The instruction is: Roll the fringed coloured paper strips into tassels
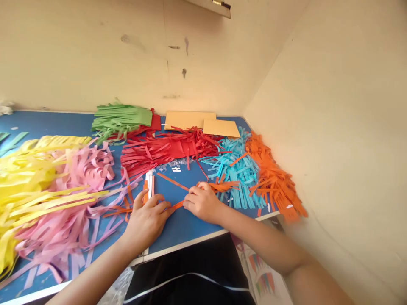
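My left hand (149,216) is closed round one part of a fringed orange paper piece (178,205) near the table's front edge. To its right, my right hand (203,201) pinches the same orange paper. A narrow orange stretch shows between the two hands, and loose orange strips (227,186) stick out beyond my right hand. More orange strips spread to the left of my left hand. A long thin orange strip (171,181) slants over the blue surface just behind my hands. My palms hide the middle of the paper.
On the blue table (190,231) lie fringed papers: yellow (28,182), pink (60,224), green (127,118), red (168,148), light blue (238,169) and orange (276,182). Tan sheets (187,120) rest by the back wall. A wall (343,127) rises on the right.
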`<state>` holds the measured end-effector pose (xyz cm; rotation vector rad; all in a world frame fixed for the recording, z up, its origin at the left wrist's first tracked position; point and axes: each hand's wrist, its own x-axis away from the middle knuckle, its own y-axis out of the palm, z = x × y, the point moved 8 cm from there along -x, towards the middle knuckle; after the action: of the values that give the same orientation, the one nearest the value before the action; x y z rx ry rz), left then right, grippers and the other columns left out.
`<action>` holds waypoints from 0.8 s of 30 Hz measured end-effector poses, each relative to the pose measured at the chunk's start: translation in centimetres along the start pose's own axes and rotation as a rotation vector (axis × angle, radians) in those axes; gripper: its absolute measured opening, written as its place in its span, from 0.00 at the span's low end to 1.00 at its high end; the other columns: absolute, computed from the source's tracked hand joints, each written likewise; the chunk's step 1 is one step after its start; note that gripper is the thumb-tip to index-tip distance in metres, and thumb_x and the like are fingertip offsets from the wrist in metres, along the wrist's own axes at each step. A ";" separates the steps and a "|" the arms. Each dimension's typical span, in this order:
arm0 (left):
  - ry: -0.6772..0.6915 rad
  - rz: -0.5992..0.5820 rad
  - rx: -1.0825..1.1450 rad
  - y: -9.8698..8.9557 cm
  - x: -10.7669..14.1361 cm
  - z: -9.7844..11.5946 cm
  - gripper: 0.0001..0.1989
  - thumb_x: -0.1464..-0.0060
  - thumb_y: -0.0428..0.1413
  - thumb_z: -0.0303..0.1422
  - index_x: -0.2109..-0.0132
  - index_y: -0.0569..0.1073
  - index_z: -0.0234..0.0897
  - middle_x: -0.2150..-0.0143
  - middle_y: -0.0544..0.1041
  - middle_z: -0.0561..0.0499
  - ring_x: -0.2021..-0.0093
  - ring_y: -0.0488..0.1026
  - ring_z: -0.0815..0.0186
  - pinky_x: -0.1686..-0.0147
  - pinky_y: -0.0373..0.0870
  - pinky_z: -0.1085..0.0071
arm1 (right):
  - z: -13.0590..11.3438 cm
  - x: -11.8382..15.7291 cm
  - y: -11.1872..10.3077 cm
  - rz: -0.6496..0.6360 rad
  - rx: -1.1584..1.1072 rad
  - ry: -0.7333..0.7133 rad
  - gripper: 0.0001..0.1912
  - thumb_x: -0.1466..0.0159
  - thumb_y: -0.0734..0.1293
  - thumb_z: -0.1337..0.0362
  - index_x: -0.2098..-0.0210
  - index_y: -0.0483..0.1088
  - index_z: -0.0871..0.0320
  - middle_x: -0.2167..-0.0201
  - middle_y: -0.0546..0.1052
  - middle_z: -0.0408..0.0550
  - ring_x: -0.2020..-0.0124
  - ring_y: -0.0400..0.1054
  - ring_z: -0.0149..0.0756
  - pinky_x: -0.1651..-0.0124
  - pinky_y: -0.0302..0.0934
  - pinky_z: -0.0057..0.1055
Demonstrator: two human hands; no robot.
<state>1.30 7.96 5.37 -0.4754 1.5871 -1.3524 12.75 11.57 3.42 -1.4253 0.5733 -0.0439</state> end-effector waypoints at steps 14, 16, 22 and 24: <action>-0.007 -0.020 0.001 1.1 -1.0 -0.2 0.09 0.40 0.53 0.34 0.64 0.78 0.40 0.67 0.80 0.51 0.56 0.75 0.57 0.35 0.45 0.42 | 1.4 -1.3 1.2 -0.229 -0.071 0.094 0.09 0.31 0.66 0.59 0.60 0.73 0.59 0.61 0.77 0.50 0.57 0.64 0.40 0.54 0.48 0.41; 0.007 -0.028 0.014 1.1 -0.9 -0.2 0.09 0.40 0.53 0.33 0.64 0.78 0.41 0.67 0.80 0.52 0.57 0.76 0.58 0.35 0.45 0.42 | 0.7 -1.1 0.8 -0.219 -0.026 0.010 0.08 0.31 0.65 0.62 0.62 0.74 0.59 0.63 0.77 0.50 0.59 0.64 0.40 0.53 0.48 0.42; 0.036 -0.046 0.035 1.0 -1.4 -0.2 0.09 0.41 0.53 0.33 0.64 0.78 0.40 0.68 0.80 0.52 0.60 0.76 0.59 0.36 0.49 0.42 | -1.4 -1.7 1.2 -0.183 0.104 -0.179 0.14 0.33 0.59 0.75 0.71 0.73 0.61 0.72 0.75 0.50 0.67 0.63 0.39 0.56 0.47 0.43; 0.038 -0.036 0.024 0.9 -1.6 -0.2 0.09 0.41 0.53 0.32 0.66 0.78 0.40 0.68 0.80 0.51 0.60 0.75 0.58 0.37 0.50 0.42 | -0.9 -2.2 1.4 -0.199 0.092 -0.139 0.13 0.33 0.60 0.74 0.71 0.73 0.61 0.72 0.75 0.49 0.67 0.64 0.38 0.57 0.47 0.43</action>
<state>2.13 9.55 5.17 -0.4689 1.5983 -1.4137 10.06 11.84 2.81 -1.3791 0.3106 -0.1266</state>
